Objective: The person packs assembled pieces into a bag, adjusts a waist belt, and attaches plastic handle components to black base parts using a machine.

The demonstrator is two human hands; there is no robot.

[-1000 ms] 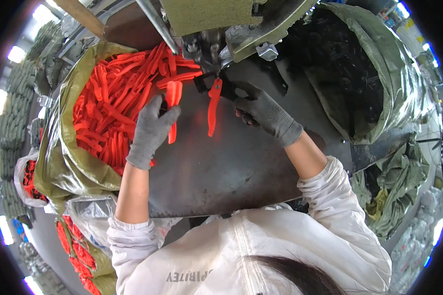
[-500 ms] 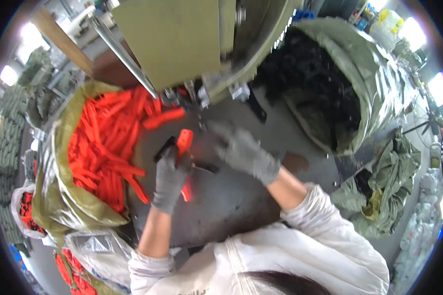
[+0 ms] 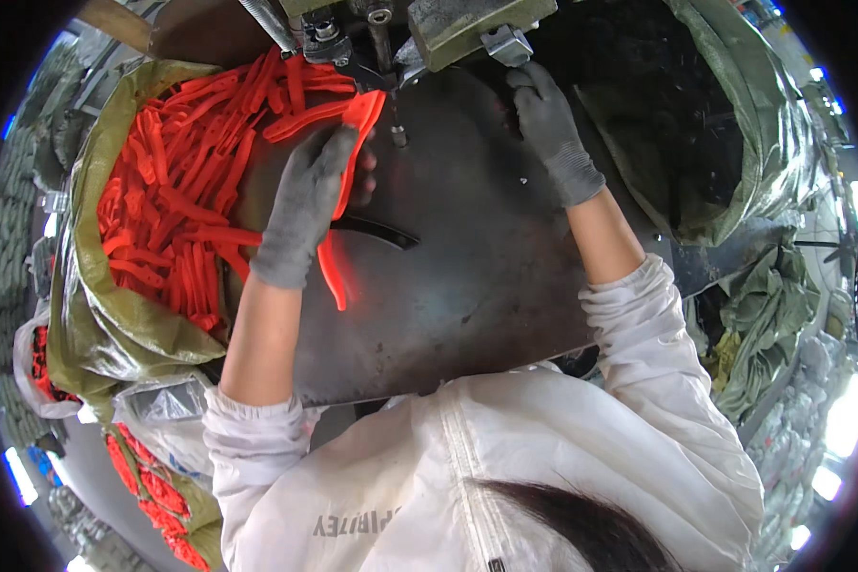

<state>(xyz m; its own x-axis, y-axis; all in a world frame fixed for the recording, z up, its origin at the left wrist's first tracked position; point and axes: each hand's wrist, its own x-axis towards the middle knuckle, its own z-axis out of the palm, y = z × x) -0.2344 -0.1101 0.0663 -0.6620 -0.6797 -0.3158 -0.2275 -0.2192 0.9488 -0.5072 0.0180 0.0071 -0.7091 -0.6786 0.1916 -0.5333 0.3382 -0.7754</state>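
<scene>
My left hand (image 3: 307, 191), in a grey glove, is closed around a bright red-orange plastic handle piece (image 3: 364, 119) standing up past the fingers. Just below that hand, a second red handle piece (image 3: 332, 276) and a curved black piece (image 3: 383, 231) show on the dark metal tabletop (image 3: 448, 305). Also gloved in grey, my right hand (image 3: 553, 129) reaches far forward to the right, beside a metal block (image 3: 507, 44) on the machine. Its fingers are bent in against something dark, and I cannot make out what they grip.
A heap of red handle pieces (image 3: 176, 191) fills an olive sack (image 3: 81, 257) on the left. On the right, a wide green sack (image 3: 725, 124) holds black parts in shadow. Machine metalwork (image 3: 381, 38) overhangs the far middle, with a thin pin-like part (image 3: 398, 133) pointing down.
My right hand has moved forward and right, from mid-table to beside the machine block. My left hand has moved forward with the red handle piece. The view has tilted down.
</scene>
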